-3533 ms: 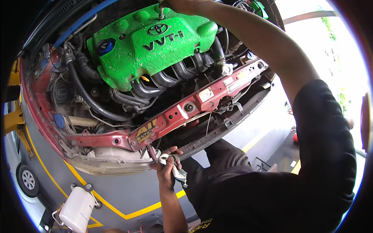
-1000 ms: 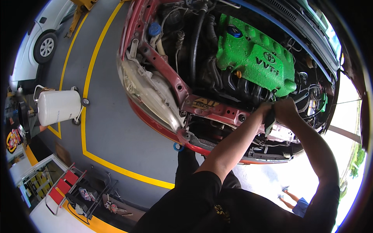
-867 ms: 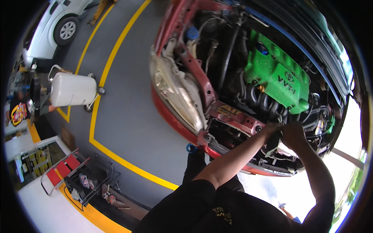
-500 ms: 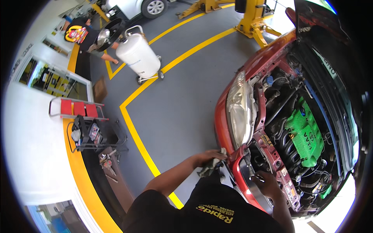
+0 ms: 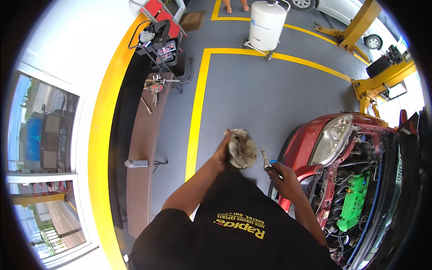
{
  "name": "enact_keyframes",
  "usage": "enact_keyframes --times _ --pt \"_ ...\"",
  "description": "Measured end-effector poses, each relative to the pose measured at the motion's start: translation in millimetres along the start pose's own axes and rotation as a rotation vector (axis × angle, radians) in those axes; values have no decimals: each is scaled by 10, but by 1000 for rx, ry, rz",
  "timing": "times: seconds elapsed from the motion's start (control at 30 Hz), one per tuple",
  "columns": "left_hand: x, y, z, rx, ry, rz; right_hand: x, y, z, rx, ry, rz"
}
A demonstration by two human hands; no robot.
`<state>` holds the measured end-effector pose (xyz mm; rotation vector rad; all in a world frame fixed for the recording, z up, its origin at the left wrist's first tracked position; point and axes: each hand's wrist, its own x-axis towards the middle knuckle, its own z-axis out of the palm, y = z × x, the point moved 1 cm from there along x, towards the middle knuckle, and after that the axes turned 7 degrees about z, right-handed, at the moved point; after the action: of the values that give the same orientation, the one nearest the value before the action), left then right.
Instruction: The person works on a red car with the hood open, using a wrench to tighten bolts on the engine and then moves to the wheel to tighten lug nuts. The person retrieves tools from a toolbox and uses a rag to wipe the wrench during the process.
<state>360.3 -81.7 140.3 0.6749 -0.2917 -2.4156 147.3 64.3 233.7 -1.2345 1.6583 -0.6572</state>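
Note:
In front of my chest my left hand [image 5: 220,155] is closed around a dirty grey-white rag [image 5: 243,150], which hangs bunched with its creased side showing. My right hand [image 5: 284,176] grips a ratchet with a long metal extension [image 5: 264,155] pointing away from me. Something blue shows beside those fingers; I cannot tell whether it belongs to the tool. Both hands are apart from the red car [image 5: 302,143] on the right. Its hood is up, and a green engine cover [image 5: 353,202] is visible in the bay.
Along the left wall runs a brown bench [image 5: 143,189] carrying an impact wrench [image 5: 155,87] and a grey bottle [image 5: 136,164]. A dark tool cart [image 5: 164,65] stands beyond it. Farther off are a white wheeled tank [image 5: 266,27], a yellow lift post [image 5: 389,83] and a person's feet [image 5: 237,10].
My view has swung left, away from the engine bay. My right hand has drawn clear of the car's front with the ratchet. The rag in my left hand now looks more spread.

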Motion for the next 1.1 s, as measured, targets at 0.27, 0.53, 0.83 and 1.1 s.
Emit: enact_keyframes --times 0.27,0.53,0.83,1.1 --pt "119 1178 -214 -69 162 221 1365 -1269 1002 -376 -185 -241" --pt "-1001 3376 -1170 696 532 792 3016 -2659 2184 -7 -814 -205" --pt "-1541 3639 -2139 446 953 687 4585 -3216 2773 118 -1194 58" --pt "-1433 3038 -2386 -18 1424 542 6635 -3055 3633 -248 -1263 121"
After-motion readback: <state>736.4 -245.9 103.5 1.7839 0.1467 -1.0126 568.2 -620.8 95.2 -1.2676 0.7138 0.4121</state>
